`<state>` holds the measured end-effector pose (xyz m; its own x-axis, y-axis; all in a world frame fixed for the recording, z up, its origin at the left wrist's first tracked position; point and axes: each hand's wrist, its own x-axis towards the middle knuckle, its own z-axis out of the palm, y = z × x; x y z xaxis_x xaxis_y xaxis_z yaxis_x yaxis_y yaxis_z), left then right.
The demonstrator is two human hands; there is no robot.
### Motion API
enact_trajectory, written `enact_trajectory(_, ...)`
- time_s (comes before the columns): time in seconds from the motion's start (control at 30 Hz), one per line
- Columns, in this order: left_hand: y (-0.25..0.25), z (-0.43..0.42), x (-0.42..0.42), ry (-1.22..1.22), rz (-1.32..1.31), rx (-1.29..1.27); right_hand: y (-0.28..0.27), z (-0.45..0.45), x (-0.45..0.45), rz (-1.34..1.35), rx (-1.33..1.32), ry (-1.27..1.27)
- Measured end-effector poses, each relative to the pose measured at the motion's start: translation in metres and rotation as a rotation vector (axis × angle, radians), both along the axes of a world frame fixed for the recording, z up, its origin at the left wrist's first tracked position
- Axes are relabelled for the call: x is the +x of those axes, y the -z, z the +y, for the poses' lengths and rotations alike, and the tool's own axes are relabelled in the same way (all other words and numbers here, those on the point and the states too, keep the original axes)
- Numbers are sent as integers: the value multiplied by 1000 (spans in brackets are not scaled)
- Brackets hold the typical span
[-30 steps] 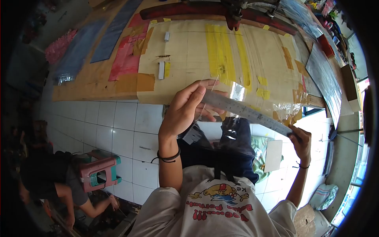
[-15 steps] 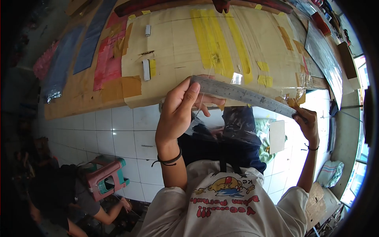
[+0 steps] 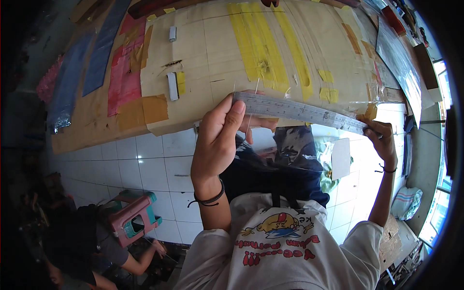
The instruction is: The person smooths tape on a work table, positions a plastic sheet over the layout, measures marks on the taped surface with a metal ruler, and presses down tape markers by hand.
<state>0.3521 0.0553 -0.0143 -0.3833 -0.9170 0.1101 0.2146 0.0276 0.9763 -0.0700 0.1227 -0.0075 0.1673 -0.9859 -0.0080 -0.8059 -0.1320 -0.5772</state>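
A steel ruler is stretched between my two hands above the table's near edge. My left hand pinches its left end, thumb on top, with the other fingers reaching underneath. At the far right end, my right hand is closed around the ruler's tip. Clear plastic sheet shows by its glare below the ruler, over my dark trousers. Its edges are hard to make out, and I cannot tell how it is held.
Yellow tape strips and brown tape cover the paper-topped table. A white-and-yellow block lies on it. Blue strips lie at left. On the tiled floor, a person is at work beside a pink-and-green stool.
The ruler's right end and my right hand have shifted slightly right and upward. My left hand keeps its grip. The table appears a little further left and up as the view moves.
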Motion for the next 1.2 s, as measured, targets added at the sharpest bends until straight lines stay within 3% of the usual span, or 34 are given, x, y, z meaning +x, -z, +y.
enact_trajectory(1.2,-2,-1,2,15,-13,50,0,-11,-11,24,46,-39)
